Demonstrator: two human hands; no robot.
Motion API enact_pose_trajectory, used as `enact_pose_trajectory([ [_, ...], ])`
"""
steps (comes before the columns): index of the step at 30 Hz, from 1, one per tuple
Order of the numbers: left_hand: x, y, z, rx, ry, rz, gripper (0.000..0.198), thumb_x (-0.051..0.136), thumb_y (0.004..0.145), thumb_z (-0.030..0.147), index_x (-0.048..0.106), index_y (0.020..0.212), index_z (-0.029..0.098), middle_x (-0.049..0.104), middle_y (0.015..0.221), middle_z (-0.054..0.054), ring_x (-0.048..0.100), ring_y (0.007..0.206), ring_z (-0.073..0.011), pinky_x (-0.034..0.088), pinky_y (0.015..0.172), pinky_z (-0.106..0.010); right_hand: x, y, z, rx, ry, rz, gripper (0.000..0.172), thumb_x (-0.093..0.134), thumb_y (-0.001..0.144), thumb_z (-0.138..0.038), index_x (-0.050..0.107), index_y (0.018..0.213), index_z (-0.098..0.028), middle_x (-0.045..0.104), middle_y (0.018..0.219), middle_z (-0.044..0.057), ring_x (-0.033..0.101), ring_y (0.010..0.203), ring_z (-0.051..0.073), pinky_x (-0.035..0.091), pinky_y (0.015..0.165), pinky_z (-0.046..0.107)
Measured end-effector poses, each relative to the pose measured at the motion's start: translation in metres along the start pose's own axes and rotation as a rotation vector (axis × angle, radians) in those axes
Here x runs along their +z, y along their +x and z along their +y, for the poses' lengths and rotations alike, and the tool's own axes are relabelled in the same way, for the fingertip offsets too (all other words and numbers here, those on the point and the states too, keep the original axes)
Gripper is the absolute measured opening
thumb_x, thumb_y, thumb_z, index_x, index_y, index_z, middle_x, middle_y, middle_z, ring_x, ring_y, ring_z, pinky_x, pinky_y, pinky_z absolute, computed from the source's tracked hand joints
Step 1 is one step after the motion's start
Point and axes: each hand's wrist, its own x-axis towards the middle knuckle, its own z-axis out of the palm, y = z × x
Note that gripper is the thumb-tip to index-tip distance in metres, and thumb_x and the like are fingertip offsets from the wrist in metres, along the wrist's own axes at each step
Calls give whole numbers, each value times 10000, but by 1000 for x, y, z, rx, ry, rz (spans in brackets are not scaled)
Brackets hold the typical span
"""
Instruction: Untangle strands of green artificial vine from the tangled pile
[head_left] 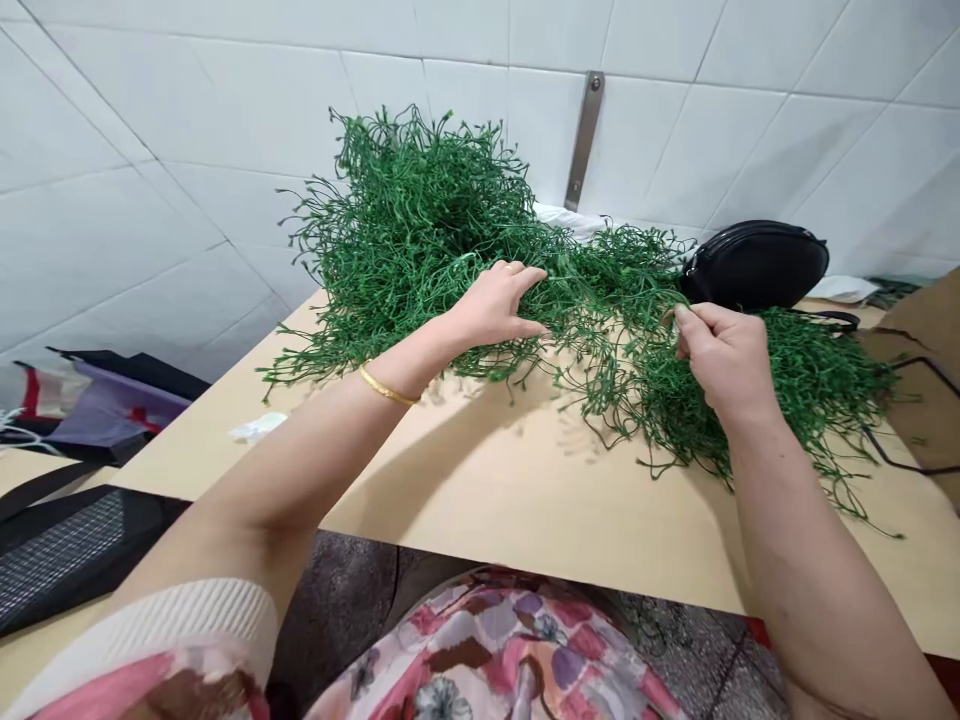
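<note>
Along the back wall: pale, glossy tiles (pixel 225 120) with thin grout lines, and a flat metal strip (pixel 585 140) fixed by round screws, leaning slightly off vertical.
Across the tabletop: smooth, light wood-coloured table (pixel 450 500), soft shadows falling beneath the arms, and a crumpled white scrap (pixel 257 428) by the left edge.
Green strands: here's the big show, green strands (pixel 405 220) lying on the table, a tall shaggy heap at left, a thinner tangle in the middle, a lower mound at right; wiry, curling, many tipped with tiny knobs.
Left hand: left hand (pixel 495 305) reaches over the heap's near edge, thumb and forefinger parted, nothing clasped between them; a smooth gold bangle (pixel 386 385) circles the wrist.
Right hand: fingers curled, thumb pressed down, and yes, the right hand (pixel 727 360) has strands pinched at its tips, just above the right mound.
Black pouch: rounded, with a leathery sheen, the black pouch (pixel 765 265) stands behind that mound, near the wall.
Right end: brown board (pixel 930 310), flat and matte, tilted beside the strands.
Off to the left: a purple cloth item (pixel 124 405) in folds, and below it black mesh (pixel 60 550) in a fine grid.
Down below: speckled grey floor (pixel 352 580), a floral garment (pixel 480 660) in pinks, and a ribbed white cuff (pixel 187 610) around the left arm.
</note>
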Motion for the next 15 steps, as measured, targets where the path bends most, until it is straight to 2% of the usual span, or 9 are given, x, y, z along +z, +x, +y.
enact_pose_trajectory([
  [4, -8, -29, 36, -23, -80, 307, 374, 417, 844, 338, 511, 1167, 177, 544, 1052, -111, 483, 1008, -228, 393, 883, -396, 11, 1, -2, -34, 104, -25, 367, 521, 811, -334, 433, 486, -189, 405, 469, -25, 349, 463, 95, 276, 485, 267],
  [5, -5, -37, 48, -8, -80, 328, 359, 395, 853, 332, 523, 1152, 179, 548, 1042, -116, 485, 1003, -227, 396, 880, -397, 13, 0, -5, -39, 139, -21, 374, 521, 813, -335, 426, 482, -189, 407, 471, -24, 358, 466, 95, 285, 489, 267],
  [7, 9, -51, 69, 92, -74, 268, 385, 420, 841, 381, 528, 1154, 184, 547, 1070, -132, 489, 1002, -233, 406, 875, -396, 16, -2, -14, -54, 200, -19, 384, 516, 821, -347, 421, 485, -190, 407, 478, -23, 373, 476, 95, 302, 496, 264],
  [10, 39, -61, 90, 235, -36, 154, 567, 545, 750, 470, 474, 1247, 207, 465, 1245, -183, 425, 1141, -310, 372, 931, -466, 17, -8, -32, -99, 234, -57, 387, 495, 840, -394, 445, 517, -189, 415, 505, -19, 378, 496, 91, 321, 504, 255],
  [13, 58, -56, 96, 161, -51, 126, 552, 542, 768, 400, 439, 1289, 252, 344, 1384, -177, 385, 1220, -325, 357, 955, -466, 14, -14, -55, -157, 265, -108, 364, 475, 854, -428, 490, 580, -189, 417, 536, -21, 388, 518, 86, 335, 510, 243],
  [15, 57, -48, 94, 39, -81, 157, 467, 471, 819, 342, 448, 1280, 275, 299, 1429, -141, 386, 1234, -305, 372, 945, -431, 12, -17, -72, -210, 304, -130, 358, 469, 862, -426, 497, 594, -190, 404, 546, -26, 403, 530, 81, 342, 519, 236],
])
